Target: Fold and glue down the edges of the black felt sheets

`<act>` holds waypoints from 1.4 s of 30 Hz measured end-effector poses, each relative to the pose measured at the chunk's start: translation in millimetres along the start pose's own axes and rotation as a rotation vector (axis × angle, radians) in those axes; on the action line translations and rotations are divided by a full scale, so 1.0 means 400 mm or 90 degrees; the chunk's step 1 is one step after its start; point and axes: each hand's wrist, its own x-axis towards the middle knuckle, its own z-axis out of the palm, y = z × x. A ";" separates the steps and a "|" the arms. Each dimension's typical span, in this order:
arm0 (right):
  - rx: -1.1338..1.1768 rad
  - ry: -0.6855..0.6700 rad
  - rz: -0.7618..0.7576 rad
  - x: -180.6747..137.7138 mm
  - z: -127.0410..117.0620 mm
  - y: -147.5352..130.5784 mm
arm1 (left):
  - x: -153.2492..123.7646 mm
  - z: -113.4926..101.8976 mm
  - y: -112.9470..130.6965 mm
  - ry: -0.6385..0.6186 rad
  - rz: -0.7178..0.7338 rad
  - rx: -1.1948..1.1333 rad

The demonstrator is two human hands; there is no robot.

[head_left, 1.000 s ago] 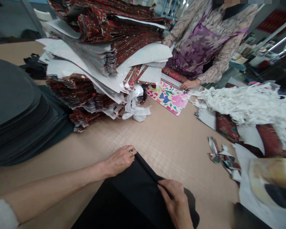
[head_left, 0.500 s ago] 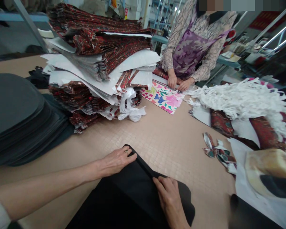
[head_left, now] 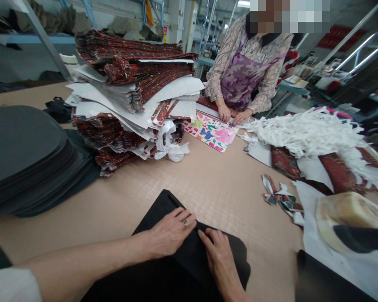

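A black fabric piece [head_left: 157, 268] lies on the table in front of me, its far edge folded over in a narrow strip. My left hand [head_left: 170, 230], a ring on one finger, lies across this fold with its fingers stretched out and pressed down. Close to its right, my right hand [head_left: 219, 256] has its thumb and bent fingers on the fold, gripping the fabric there. The fabric's right end, with a notched outline, sticks out past my right hand. Its near part runs out of view at the bottom.
Left stands a stack of dark rounded sheets [head_left: 22, 142]; behind it rises a tall pile of red patterned pieces [head_left: 138, 84]. Across the table a co-worker [head_left: 245, 79] handles material beside a floral panel [head_left: 211, 132]. White strips [head_left: 305, 130], fabric scraps [head_left: 282, 197] and a tape roll [head_left: 349, 214] lie right.
My left hand has slid from the fabric's far left corner along the fold toward my right hand, its fingers now flatter. My right hand stays near the same spot. The view has tilted up slightly.
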 end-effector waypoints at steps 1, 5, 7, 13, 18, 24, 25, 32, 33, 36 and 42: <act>0.007 0.004 -0.002 0.001 0.003 0.001 | 0.003 0.006 0.012 0.005 0.025 -0.020; 0.036 0.016 0.001 0.002 0.008 0.012 | -0.014 0.018 -0.029 -0.008 -0.009 -0.028; 0.052 0.014 0.024 0.003 -0.003 0.019 | -0.023 0.007 -0.072 -0.007 -0.095 -0.001; 0.149 -0.090 0.195 0.018 -0.085 0.048 | 0.036 0.001 -0.038 -0.004 -0.061 -0.160; 0.191 -0.121 0.137 0.032 -0.124 0.088 | 0.084 0.037 0.024 -0.019 -0.058 -0.231; 0.153 -0.044 0.038 -0.003 -0.092 0.129 | 0.081 0.033 0.015 -0.020 -0.049 -0.219; 0.142 -0.029 0.020 -0.015 -0.084 0.134 | 0.079 0.033 0.017 -0.028 -0.032 -0.214; 0.011 0.007 -0.118 -0.111 -0.082 0.191 | 0.062 0.038 0.031 -0.074 0.034 -0.135; -0.006 0.003 -0.130 -0.121 -0.091 0.201 | 0.061 0.039 0.031 -0.077 0.037 -0.129; -0.013 0.017 -0.125 -0.141 -0.124 0.219 | 0.060 0.043 0.032 -0.070 0.038 -0.114; 0.002 0.097 -0.088 -0.152 -0.133 0.223 | 0.058 0.052 0.036 -0.049 0.057 -0.072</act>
